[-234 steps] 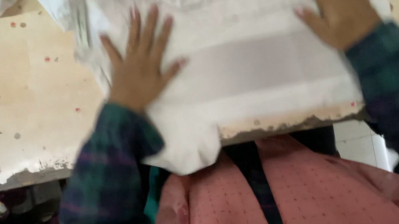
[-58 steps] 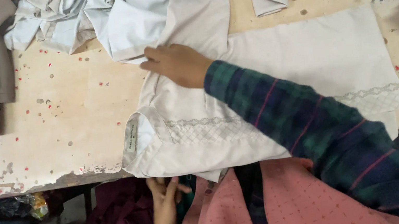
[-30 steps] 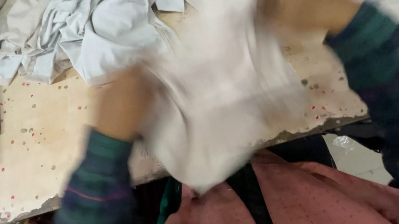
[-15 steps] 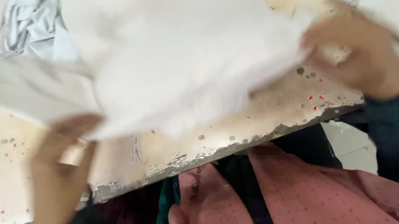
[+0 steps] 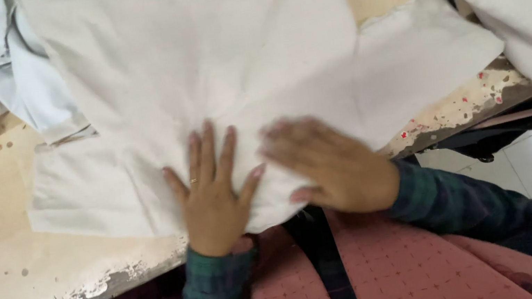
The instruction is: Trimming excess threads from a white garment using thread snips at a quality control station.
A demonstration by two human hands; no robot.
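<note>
Both hands lie flat, fingers spread, left hand (image 5: 212,199) and right hand (image 5: 329,167) side by side on the cloth (image 5: 212,73) at the table's (image 5: 11,279) near edge; bare tabletop lies leftward.

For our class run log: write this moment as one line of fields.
left hand: flat on cream cloth | right hand: flat on same cloth | cloth: spread on worn table, near edge | pale blue fabric: heaped beyond
</note>
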